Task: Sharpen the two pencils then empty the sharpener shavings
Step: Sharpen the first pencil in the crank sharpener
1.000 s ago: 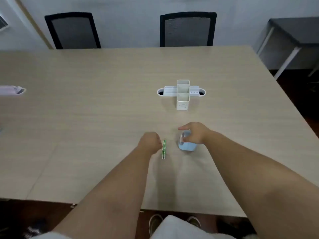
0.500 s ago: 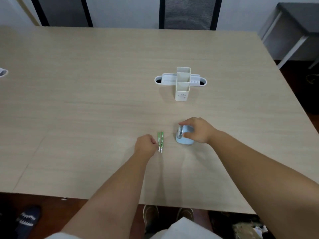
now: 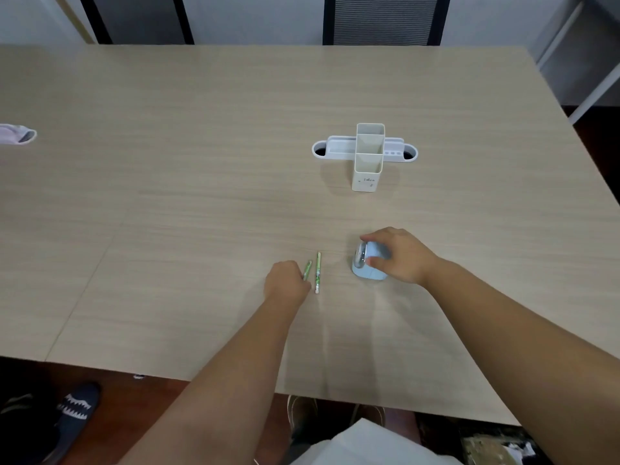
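Note:
Two short green pencils lie side by side on the wooden table (image 3: 201, 203). My left hand (image 3: 286, 282) is closed around the lower end of the left pencil (image 3: 307, 268), whose tip sticks out beyond my fingers. The right pencil (image 3: 317, 272) lies free on the table, just right of that hand. A light blue sharpener (image 3: 368, 265) with a clear window stands to the right of the pencils. My right hand (image 3: 399, 255) rests over it and grips it from the right side.
A white desk organizer (image 3: 366, 156) stands farther back on the table, beyond the sharpener. A pale cloth item (image 3: 18, 134) lies at the far left edge. Two black chairs stand behind the table, and feet in shoes show below its near edge.
My left hand has closed on the left pencil and its tip now angles away from the other pencil. My right hand stays on the sharpener. The camera view has shifted slightly.

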### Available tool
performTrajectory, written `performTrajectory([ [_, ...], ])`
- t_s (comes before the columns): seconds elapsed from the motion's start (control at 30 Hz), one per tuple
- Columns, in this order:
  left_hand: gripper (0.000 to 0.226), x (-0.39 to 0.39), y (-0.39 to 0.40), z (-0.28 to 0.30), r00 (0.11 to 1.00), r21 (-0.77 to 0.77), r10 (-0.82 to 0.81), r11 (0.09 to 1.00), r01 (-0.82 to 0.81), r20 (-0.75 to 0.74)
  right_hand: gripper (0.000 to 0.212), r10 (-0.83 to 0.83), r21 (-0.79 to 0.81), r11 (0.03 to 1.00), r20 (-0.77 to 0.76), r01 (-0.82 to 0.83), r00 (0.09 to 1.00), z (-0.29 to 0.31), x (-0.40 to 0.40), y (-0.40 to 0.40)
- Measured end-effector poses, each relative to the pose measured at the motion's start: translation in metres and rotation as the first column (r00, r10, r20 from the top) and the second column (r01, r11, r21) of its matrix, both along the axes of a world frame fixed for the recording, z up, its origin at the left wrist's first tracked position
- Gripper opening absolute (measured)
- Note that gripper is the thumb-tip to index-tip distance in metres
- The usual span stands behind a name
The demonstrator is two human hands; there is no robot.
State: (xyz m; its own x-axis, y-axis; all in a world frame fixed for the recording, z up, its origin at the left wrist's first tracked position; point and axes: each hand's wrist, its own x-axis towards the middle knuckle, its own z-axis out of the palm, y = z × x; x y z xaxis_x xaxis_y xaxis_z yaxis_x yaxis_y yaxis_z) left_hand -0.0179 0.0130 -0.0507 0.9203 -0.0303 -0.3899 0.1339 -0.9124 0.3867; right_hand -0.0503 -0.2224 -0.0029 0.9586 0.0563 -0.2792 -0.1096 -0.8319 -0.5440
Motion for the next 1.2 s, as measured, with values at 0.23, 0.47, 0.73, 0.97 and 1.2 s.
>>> performTrajectory([
  [0.23,0.021,0.001,0.016,0.004,0.983,0.209,-0.178,0.964,0.164,0.05,0.076,-0.036,-0.052,0.998,-0.037,0.034,0.999,-0.005,-0.005,-0.006],
  [0.47,0.016,0.016,0.011,0.022,0.877,-0.192,-0.292,0.903,0.384,0.381,0.077,-0.059,0.012,0.998,-0.019,0.06,0.998,-0.007,-0.008,-0.009],
  [0.73,0.012,0.026,-0.02,0.014,0.895,-0.279,-0.324,0.869,0.41,0.306,0.076,-0.073,0.03,0.997,-0.014,0.073,0.997,-0.008,-0.009,-0.008],
  [0.97,0.013,0.029,-0.034,0.007,0.896,-0.349,-0.344,0.833,0.429,0.281,0.075,-0.055,0.02,0.998,0.009,0.055,0.998,-0.009,-0.007,-0.006],
  [1.2,0.014,0.033,-0.048,0.002,0.903,-0.437,-0.344,0.792,0.426,0.256,0.074,-0.05,-0.025,0.998,-0.005,0.049,0.999,-0.01,-0.003,-0.004],
])
